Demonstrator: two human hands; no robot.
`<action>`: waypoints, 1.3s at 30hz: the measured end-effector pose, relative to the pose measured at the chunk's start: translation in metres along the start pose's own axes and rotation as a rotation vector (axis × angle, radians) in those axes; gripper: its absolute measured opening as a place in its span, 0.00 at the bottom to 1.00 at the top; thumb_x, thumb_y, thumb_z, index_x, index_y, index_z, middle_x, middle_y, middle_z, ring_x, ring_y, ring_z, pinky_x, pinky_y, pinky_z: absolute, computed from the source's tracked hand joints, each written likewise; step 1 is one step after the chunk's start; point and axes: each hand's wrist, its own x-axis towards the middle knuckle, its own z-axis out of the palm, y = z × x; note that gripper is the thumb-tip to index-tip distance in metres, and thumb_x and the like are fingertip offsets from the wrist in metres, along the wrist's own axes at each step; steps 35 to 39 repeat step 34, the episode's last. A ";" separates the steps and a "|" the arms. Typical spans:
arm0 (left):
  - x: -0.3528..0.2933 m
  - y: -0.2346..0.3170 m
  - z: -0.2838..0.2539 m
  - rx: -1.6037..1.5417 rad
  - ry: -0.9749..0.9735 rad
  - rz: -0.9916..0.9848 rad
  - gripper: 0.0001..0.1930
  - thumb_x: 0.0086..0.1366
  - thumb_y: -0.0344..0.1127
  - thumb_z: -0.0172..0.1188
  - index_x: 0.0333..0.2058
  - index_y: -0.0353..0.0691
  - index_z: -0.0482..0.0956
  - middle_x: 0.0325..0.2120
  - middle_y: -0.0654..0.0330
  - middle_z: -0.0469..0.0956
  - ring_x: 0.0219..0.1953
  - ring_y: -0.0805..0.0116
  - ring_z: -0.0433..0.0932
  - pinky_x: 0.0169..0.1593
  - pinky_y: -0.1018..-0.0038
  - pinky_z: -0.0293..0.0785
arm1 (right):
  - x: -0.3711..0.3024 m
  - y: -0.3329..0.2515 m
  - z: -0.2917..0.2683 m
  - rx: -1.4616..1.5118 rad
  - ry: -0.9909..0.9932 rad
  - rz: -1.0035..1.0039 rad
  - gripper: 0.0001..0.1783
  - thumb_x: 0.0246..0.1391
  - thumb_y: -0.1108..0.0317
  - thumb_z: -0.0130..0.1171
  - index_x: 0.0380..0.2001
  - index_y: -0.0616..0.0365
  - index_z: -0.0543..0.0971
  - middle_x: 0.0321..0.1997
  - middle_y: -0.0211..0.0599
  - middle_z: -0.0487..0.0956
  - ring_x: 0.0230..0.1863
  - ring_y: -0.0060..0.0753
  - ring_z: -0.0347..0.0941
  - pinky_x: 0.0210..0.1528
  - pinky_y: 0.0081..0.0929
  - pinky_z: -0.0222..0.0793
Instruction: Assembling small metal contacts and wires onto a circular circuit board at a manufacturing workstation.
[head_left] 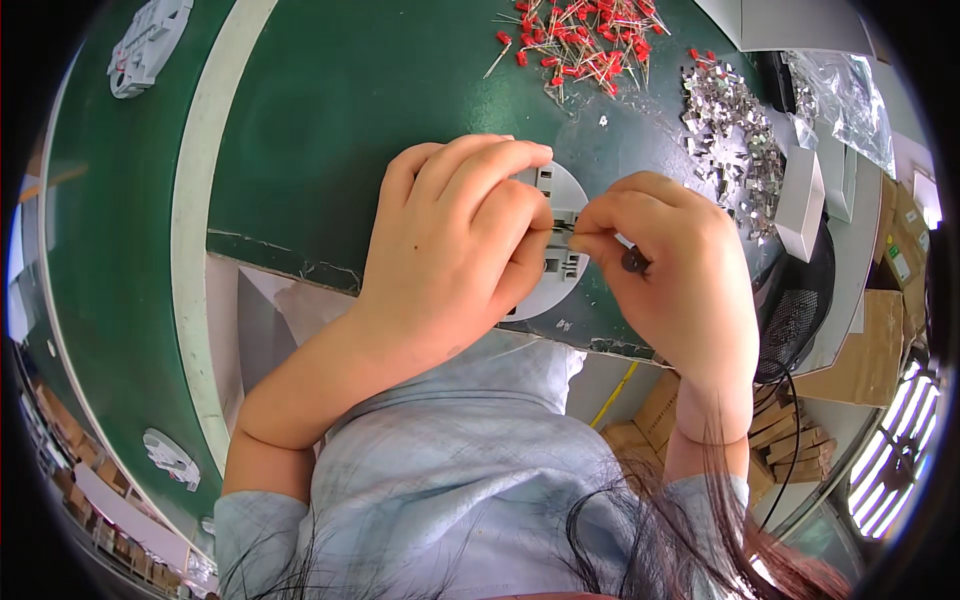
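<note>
A round light-grey plastic base (pixel 572 187) with slots and small raised parts lies at the table's front edge, partly hidden by my hands. My left hand (pixel 455 225) is closed over its left side, fingers curled onto it and the thumb near its middle. At the right, my right hand (pixel 675 255) is closed in a pinch, fingertips at the middle of the base. From its palm pokes the black rounded end of a tool (pixel 634 261); the rest is mostly hidden in the hand. Something thin and dark at the fingertips is too small to name.
Red LEDs with long wire legs (pixel 590 45) lie in a heap at the far side. Right of them spreads a pile of small metal clips (pixel 725 130). White boxes (pixel 800 205) and a black mesh basket (pixel 795 310) stand at the right. More grey plastic parts (pixel 150 45) lie on the left-hand green surface.
</note>
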 end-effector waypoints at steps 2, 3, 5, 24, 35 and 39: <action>0.000 -0.001 0.000 0.005 -0.004 -0.008 0.12 0.49 0.22 0.67 0.31 0.44 0.75 0.51 0.60 0.79 0.53 0.56 0.78 0.55 0.61 0.68 | -0.001 0.001 -0.001 0.000 -0.016 -0.013 0.08 0.45 0.81 0.67 0.30 0.58 0.84 0.33 0.35 0.81 0.25 0.32 0.75 0.29 0.29 0.71; -0.001 -0.002 0.000 0.008 -0.007 -0.014 0.12 0.49 0.22 0.67 0.31 0.44 0.75 0.51 0.60 0.79 0.53 0.56 0.78 0.55 0.61 0.68 | -0.006 0.000 0.002 -0.093 0.030 -0.085 0.08 0.46 0.80 0.67 0.32 0.57 0.84 0.33 0.35 0.81 0.25 0.33 0.75 0.29 0.30 0.71; -0.001 -0.002 0.002 -0.008 0.000 -0.008 0.12 0.49 0.22 0.67 0.31 0.44 0.75 0.51 0.60 0.79 0.53 0.56 0.78 0.55 0.61 0.68 | -0.017 -0.001 0.004 -0.291 0.123 -0.223 0.10 0.46 0.78 0.67 0.34 0.56 0.84 0.32 0.34 0.80 0.24 0.35 0.74 0.30 0.32 0.70; -0.001 -0.005 -0.001 -0.021 -0.005 0.016 0.09 0.53 0.28 0.67 0.31 0.43 0.75 0.48 0.62 0.78 0.51 0.61 0.78 0.54 0.61 0.67 | -0.019 0.001 0.035 1.205 0.404 -0.435 0.32 0.71 0.36 0.35 0.21 0.48 0.64 0.13 0.21 0.62 0.11 0.20 0.47 0.21 0.27 0.44; -0.006 0.016 -0.036 0.077 -0.435 -0.081 0.33 0.46 0.45 0.77 0.51 0.51 0.72 0.69 0.52 0.59 0.69 0.47 0.60 0.69 0.47 0.55 | -0.016 0.000 0.036 1.195 0.373 -0.358 0.37 0.64 0.28 0.34 0.22 0.51 0.67 0.15 0.27 0.66 0.13 0.30 0.55 0.21 0.30 0.55; -0.006 0.016 -0.036 0.077 -0.435 -0.081 0.33 0.46 0.45 0.77 0.51 0.51 0.72 0.69 0.52 0.59 0.69 0.47 0.60 0.69 0.47 0.55 | -0.016 0.000 0.036 1.195 0.373 -0.358 0.37 0.64 0.28 0.34 0.22 0.51 0.67 0.15 0.27 0.66 0.13 0.30 0.55 0.21 0.30 0.55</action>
